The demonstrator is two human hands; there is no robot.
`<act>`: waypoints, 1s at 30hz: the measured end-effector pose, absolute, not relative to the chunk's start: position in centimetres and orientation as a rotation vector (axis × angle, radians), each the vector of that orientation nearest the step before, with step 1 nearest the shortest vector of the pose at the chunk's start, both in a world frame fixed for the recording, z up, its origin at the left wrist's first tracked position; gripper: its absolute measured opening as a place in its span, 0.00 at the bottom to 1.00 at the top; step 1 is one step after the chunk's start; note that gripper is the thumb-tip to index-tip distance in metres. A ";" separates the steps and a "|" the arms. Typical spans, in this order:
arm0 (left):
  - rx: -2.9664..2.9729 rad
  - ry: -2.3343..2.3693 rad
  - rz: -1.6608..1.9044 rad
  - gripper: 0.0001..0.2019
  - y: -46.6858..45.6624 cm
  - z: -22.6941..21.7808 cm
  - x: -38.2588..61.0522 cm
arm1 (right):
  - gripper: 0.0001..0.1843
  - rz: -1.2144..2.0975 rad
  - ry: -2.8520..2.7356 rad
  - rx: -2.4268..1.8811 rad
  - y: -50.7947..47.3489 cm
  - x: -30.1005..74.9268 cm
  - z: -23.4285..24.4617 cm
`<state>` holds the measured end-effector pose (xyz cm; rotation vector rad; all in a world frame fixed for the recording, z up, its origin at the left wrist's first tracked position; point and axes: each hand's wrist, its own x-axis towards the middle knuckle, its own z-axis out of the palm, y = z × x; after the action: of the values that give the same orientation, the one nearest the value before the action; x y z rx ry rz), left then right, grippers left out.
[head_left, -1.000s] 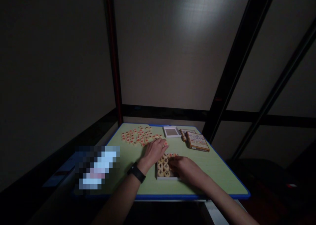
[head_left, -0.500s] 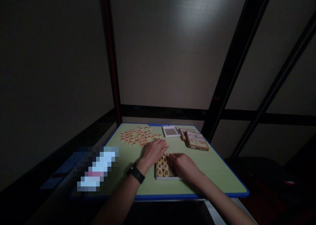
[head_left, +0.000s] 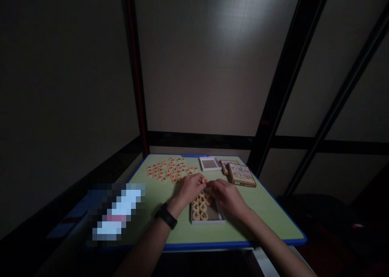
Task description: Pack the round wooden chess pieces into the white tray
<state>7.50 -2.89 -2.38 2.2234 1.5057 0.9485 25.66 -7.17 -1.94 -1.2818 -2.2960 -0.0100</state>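
At the near side of the green desk [head_left: 261, 216], a shallow box [head_left: 216, 212] stands close to the blue edge, and it is filled only in part. On its left side, the round pieces with black signs [head_left: 204, 215] already lie in two columns, with their faces up; next to them, toward the far end, at least one piece with a red sign [head_left: 208, 201] begins another column. The near right part of the box shows its brown bottom, so by my judgement a good share of its room is not yet used. Just above the far end of the box, the left hand [head_left: 191, 187], with a black band [head_left: 165, 217] on its wrist, grips a red-marked piece [head_left: 204, 180] at the fingertips. The right hand [head_left: 227, 196] is bent beside it, over the right far part of the box, with its fingertips near that piece; I cannot tell whether they hold something. Farther, on the left, many loose pieces [head_left: 170, 170] lie spread over the desk, so much seems to be left outside. At the far side there is a white open tray [head_left: 213, 169], and to its right two flat printed boxes [head_left: 242, 175].
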 end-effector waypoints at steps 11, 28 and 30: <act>1.756 0.920 0.858 0.20 -0.3 -4.8 7.4 | 0.24 0.038 -2.381 -1.072 -5.4 27.3 -1.2; 1.542 0.703 0.632 0.33 -1.2 -2.9 6.0 | 0.14 -0.062 -2.492 -0.925 -6.8 26.5 -1.1; 1.553 0.736 0.665 0.34 -1.0 -3.0 5.8 | 0.14 -0.070 -2.460 -0.952 -6.9 26.8 -1.4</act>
<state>5.82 -0.96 -3.01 1.5534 0.7358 0.6648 26.79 -6.92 -1.35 -0.9519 -2.4598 -0.0702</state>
